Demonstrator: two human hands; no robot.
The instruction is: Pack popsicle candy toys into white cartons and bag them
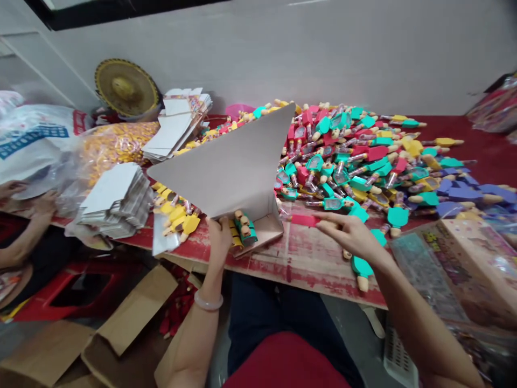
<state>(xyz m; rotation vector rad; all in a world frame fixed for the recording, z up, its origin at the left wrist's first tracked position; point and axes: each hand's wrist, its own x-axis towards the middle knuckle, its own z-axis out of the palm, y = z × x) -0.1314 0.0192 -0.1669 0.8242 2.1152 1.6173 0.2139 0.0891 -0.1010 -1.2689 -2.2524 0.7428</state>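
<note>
- Your left hand (220, 237), a pale bangle (208, 300) on its wrist, is closed on the near left edge of an open cardboard display carton (226, 161). The carton stands on the table, its large grey lid flap tilted up and back.
- Your right hand (351, 237) is closed in a pinch, thumb and fingers holding a flat red toy piece (304, 220) just beside the carton's right wall.
- In the carton's base, a few teal-topped toys (245, 227) lie side by side.
- Behind and to the right of the carton rises a heap of popsicle-shaped toys (343, 151) with clear candy tubes and teal, red, yellow or purple tops.
- Beneath everything lies a worn red tabletop (307, 258).
- To the left are a stack of flat-folded white cartons (115, 202), a second stack of white cartons (177, 126), a clear bag of yellow sweets (117, 145) and a woven straw hat (127, 89).
- At the far left, a co-worker's hands (44, 205) are at a plastic bag (36, 145).
- Below the table edge, on your left, are an opened cardboard box (121, 334) and a red plastic stool (81, 280).
</note>
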